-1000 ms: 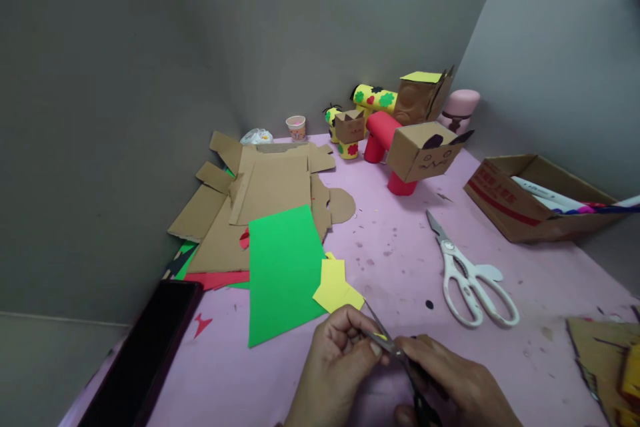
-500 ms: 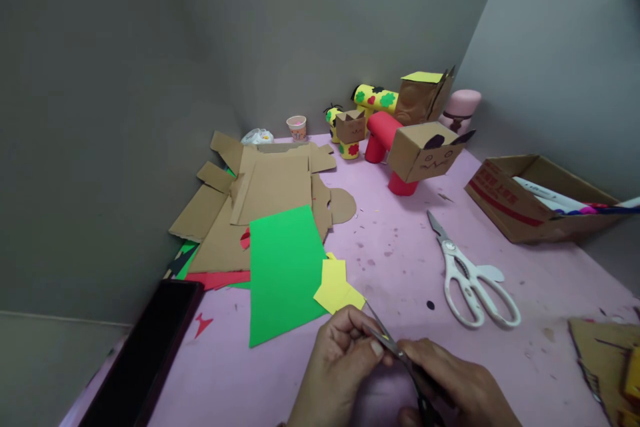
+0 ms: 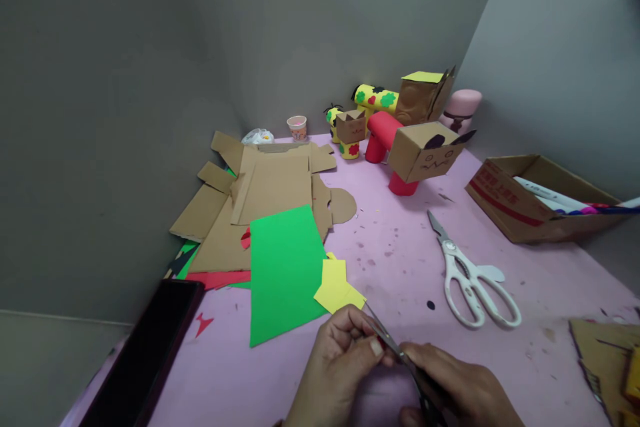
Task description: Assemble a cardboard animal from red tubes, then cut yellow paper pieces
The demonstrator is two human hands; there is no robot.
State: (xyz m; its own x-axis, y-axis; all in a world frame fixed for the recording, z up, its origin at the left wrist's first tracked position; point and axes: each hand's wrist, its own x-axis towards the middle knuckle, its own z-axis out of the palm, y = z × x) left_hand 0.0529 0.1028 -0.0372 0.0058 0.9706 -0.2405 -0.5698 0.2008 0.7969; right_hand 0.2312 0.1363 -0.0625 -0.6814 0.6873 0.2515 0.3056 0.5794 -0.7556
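My right hand (image 3: 453, 380) is wrapped round the dark handles of small scissors (image 3: 393, 341), whose metal blades point away and to the left, nearly together. Close by, my left hand (image 3: 345, 363) is closed, thumb against fingers, right at the blades; whatever it pinches is too small and covered to make out. Just beyond the fingertips lie yellow paper pieces (image 3: 334, 287), overlapping the edge of a green sheet (image 3: 285, 280). To the right, large white-handled scissors (image 3: 470, 280) rest on the pink tabletop (image 3: 380, 233).
Flattened cardboard (image 3: 280, 190) lies beyond the green sheet, a phone (image 3: 145, 353) at left. Cardboard-headed animal figures (image 3: 425, 153) and a paper cup (image 3: 297, 128) stand at the back. A box of markers (image 3: 515, 207) is at right; a cardboard piece (image 3: 600, 360) lies at lower right.
The small scissors' blades have come together from being apart. A bit of yellow that showed between them is barely visible now. Both hands stay almost in place.
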